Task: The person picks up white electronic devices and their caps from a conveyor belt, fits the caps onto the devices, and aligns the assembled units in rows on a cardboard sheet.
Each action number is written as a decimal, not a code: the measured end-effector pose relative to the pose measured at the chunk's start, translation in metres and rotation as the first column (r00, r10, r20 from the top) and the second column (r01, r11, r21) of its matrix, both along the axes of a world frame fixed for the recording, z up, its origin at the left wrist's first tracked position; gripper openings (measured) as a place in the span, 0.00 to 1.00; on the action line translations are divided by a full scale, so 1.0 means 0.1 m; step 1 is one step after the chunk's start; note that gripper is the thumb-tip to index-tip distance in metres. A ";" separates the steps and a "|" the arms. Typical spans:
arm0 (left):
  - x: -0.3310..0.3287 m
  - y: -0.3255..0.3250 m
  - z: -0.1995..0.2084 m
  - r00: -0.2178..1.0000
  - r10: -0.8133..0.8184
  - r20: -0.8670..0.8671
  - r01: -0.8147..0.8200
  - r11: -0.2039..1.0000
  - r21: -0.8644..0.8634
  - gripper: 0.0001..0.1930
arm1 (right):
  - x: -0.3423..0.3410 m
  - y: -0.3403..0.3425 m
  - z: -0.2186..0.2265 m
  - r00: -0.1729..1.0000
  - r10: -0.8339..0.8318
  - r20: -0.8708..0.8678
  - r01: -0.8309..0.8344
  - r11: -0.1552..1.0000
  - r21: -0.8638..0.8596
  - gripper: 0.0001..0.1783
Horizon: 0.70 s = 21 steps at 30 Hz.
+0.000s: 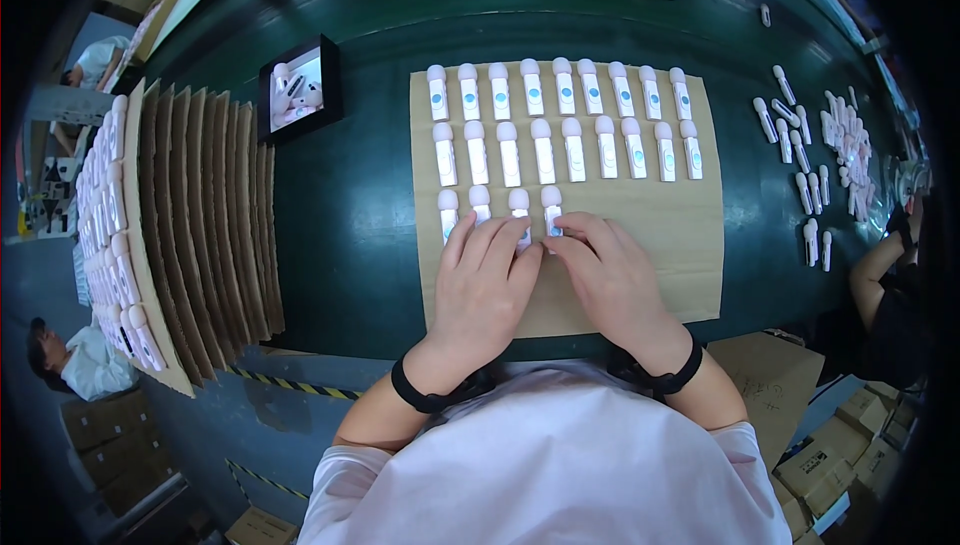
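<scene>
White handheld devices with rounded, pale pink heads lie in rows on a brown cardboard sheet (650, 255). Two rows run across its far part, with a shorter third row nearer me. My left hand (480, 285) reaches over that third row, its thumb and index finger closed around the lower part of one round-headed device (519, 201); its other fingers cover parts of the neighbouring devices. Just to the right, my right hand (615, 275) pinches the lower body of the row's last round-headed device (551, 197). Round blue marks show on several bodies.
Stacked cardboard sheets (210, 235) bearing more devices stand at left. Beside them, a black box (331, 85) holds a few pieces. Loose devices (785, 145) are scattered on the green table (350, 245) at right, near another person's arm (875, 270). Cartons (815, 470) lie below.
</scene>
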State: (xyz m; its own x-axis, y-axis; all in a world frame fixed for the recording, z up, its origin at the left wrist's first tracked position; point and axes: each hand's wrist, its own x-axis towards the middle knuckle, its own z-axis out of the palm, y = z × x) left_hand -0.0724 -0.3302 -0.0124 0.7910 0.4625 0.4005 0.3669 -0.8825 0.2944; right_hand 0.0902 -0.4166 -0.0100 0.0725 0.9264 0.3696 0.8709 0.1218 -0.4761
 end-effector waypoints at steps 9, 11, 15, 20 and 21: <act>-0.01 0.01 0.00 1.000 0.018 -0.010 -0.018 1.000 -0.024 0.12 | 0.00 -0.01 -0.03 1.000 -0.010 -0.030 0.010 1.000 0.000 0.15; -0.01 0.01 0.03 1.000 0.015 -0.007 -0.016 0.999 -0.038 0.12 | 0.01 -0.03 0.03 0.998 0.005 -0.066 -0.006 1.000 -0.016 0.16; -0.09 0.03 0.20 0.998 -0.041 0.054 0.050 0.983 -0.177 0.13 | 0.21 -0.09 0.44 0.995 0.042 -0.085 -0.049 0.996 -0.077 0.16; -0.25 0.15 0.38 0.975 -0.107 0.195 0.162 0.942 -0.293 0.14 | 0.99 0.09 0.89 0.985 0.081 0.155 -0.076 0.996 -0.041 0.14; -0.27 0.16 0.42 0.970 -0.102 0.221 0.169 0.935 -0.310 0.14 | 1.18 0.19 0.92 0.980 0.063 0.187 -0.056 0.997 -0.046 0.12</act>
State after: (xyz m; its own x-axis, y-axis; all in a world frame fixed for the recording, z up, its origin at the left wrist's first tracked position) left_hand -0.0993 -0.3139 0.0301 0.7753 0.4873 0.4019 0.1547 -0.7634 0.6271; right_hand 0.2080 -0.3972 0.0822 -0.0505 0.9415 0.3333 0.9371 0.1601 -0.3103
